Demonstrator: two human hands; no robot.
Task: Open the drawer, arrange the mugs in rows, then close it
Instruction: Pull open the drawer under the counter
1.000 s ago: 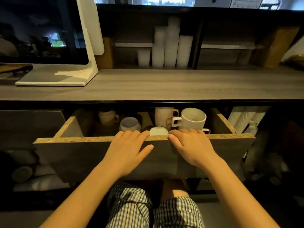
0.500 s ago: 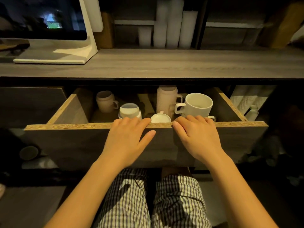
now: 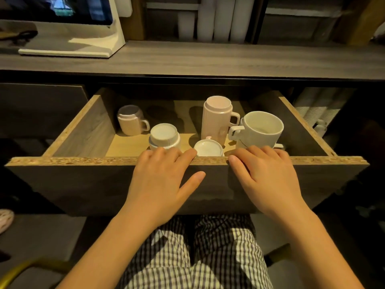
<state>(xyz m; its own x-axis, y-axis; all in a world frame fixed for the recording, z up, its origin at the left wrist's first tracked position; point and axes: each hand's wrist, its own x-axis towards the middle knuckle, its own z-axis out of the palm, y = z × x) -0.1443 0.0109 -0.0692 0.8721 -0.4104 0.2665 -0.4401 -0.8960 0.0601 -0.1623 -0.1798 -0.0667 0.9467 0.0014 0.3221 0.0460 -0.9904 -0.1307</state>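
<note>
Both hands, left hand (image 3: 161,180) and right hand (image 3: 268,180), hook their fingers, held close together, over the open drawer (image 3: 83,180) front (mugs (image 3: 261,130) show no readable writing).

Both hands, left (image 3: 160,180) and right (image 3: 268,180), palm-down, fingers hooked forward, thumbs apart.

Grey wood-grain counter (image 3: 229,59) runs full width, above and beyond both hands. White monitor stand (image 3: 83,44) on counter, far up-left of left hand, dark screen (image 3: 62,9) over it. White paper cup stacks (image 3: 216,19) upright on shelf behind counter, straight beyond hands. More cup stacks (image 3: 316,113) lying in dark cubby up-right of right hand. Checked shorts (image 3: 198,253) below wrists. Pale shoe (image 3: 5,220) on floor, far left of left hand.
</note>
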